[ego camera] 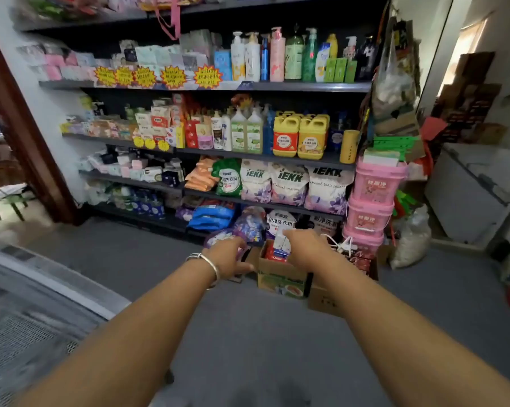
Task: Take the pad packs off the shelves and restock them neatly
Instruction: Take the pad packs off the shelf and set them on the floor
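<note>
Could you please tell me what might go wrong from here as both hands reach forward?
1. The open cardboard boxes on the grey floor below the right hand could trip the person.
2. The pink plastic tubs stacked beside the shelves could topple if bumped.
3. The silver bangle above the left hand might snag soft packs.

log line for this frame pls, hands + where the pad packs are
left hand: extended, empty | right hand: extended over cardboard box, empty | pad packs: on left shelves, untouched | phase: reaching

yellow detergent jugs point(299, 136), pink buckets point(375, 186), cardboard box point(280, 279)
</note>
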